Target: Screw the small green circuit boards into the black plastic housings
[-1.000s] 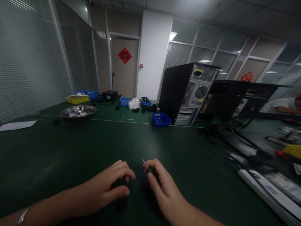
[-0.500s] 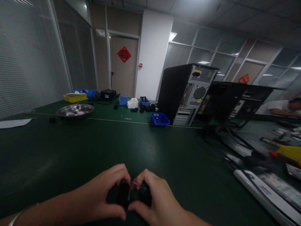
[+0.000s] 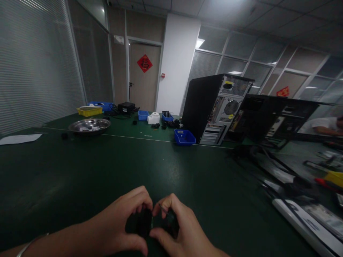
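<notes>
At the bottom centre my left hand [image 3: 122,217] is curled round a small black block-like part [image 3: 144,222], thumb below and fingers above. My right hand [image 3: 183,226] sits close beside it, bent in a pinch. Between its fingers shows a thin metal shaft [image 3: 163,209], with something dark in the palm that could be its handle. Fingertips of both hands nearly meet at the black part. Shadow and the fingers hide most of the part, so its kind cannot be made out.
A blue bin [image 3: 184,138] and a black computer tower [image 3: 214,110] stand ahead on the green table [image 3: 107,167]. A metal dish [image 3: 89,132] holds small parts at left. Cables [image 3: 268,160] and a white strip-shaped item [image 3: 302,225] lie right. Another person's arm [image 3: 325,131] shows far right.
The whole view has shifted slightly, so the scene sits a little further right. Both hands keep their grip; the metal shaft shows at a slightly different angle.
</notes>
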{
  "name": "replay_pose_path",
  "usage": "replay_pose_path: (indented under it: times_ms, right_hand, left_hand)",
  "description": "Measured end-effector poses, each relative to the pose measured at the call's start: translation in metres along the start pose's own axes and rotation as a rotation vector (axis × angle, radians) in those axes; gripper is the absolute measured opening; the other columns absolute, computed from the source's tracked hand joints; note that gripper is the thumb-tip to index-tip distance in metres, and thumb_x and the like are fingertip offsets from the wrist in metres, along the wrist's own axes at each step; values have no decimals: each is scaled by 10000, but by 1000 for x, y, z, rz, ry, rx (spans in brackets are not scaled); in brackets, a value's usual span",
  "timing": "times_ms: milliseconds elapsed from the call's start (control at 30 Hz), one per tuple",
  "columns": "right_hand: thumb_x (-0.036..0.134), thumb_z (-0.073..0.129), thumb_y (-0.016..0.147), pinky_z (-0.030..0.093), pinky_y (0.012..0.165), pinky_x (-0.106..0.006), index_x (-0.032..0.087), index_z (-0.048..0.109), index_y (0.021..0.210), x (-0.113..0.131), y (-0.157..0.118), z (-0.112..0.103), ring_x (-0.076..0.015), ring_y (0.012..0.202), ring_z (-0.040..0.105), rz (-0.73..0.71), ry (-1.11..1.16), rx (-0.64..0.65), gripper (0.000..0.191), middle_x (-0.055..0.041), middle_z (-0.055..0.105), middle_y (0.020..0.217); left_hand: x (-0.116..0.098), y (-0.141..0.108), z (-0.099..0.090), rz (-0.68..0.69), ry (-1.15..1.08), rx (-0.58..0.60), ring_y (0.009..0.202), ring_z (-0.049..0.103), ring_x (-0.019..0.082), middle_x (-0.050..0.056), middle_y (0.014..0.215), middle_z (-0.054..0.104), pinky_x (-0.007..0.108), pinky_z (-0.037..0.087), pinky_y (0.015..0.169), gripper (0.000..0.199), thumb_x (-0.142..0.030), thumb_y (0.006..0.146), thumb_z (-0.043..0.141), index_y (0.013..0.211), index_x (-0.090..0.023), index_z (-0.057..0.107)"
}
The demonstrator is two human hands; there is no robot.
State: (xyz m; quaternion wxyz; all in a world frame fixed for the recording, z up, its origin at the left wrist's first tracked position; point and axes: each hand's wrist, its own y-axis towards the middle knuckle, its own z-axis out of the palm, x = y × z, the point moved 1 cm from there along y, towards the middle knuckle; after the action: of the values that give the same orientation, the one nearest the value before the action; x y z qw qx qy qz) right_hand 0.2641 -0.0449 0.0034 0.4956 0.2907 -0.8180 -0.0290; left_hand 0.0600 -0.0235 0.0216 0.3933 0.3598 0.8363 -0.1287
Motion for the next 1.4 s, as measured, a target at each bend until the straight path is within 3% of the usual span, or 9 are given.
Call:
replay_pose_path:
  times_ms: [267,467,600,1100,1400]
  right_hand:
    - [137,654,720,424,662,-258,227,431,834,-2,3,2,-165,738,509,-7,151,-9,265,-1,539,823]
    - [124,617,758,429,676,-263,237,379,826,3,4,-1,-172,767,518,-36,126,-70,272,-26,554,875]
    - [135,639,764,439,683,-265,235,397,828,0,1,1,-177,769,539,-62,122,-64,270,-24,566,857]
    - [165,657,748,445,671,-270,232,420,823,1,2,7,-178,740,550,-60,116,-68,257,-16,577,827]
    - [116,656,742,446,656,-243,239,443,850,-3,4,5,-159,721,559,-88,-5,-54,268,3,600,829]
  left_hand:
    - [3,0,3,81,-35,-75,873,537,196,27,1003,580,292,438,749,476,-433,681,828,1030,-232,576]
    - [0,0,1,68,-52,-111,892,540,194,29,1032,569,306,454,775,425,-296,727,815,1058,-231,558]
    - [0,-2,5,84,-81,-99,885,549,193,27,1030,576,307,464,773,429,-303,724,817,1060,-233,560]
    - [3,0,11,-27,-242,-96,882,595,195,18,1014,527,309,522,720,465,-302,660,859,1026,-228,581]
    - [4,3,14,-86,-362,-112,884,601,184,2,1019,550,304,497,726,456,-139,653,834,1021,-233,583]
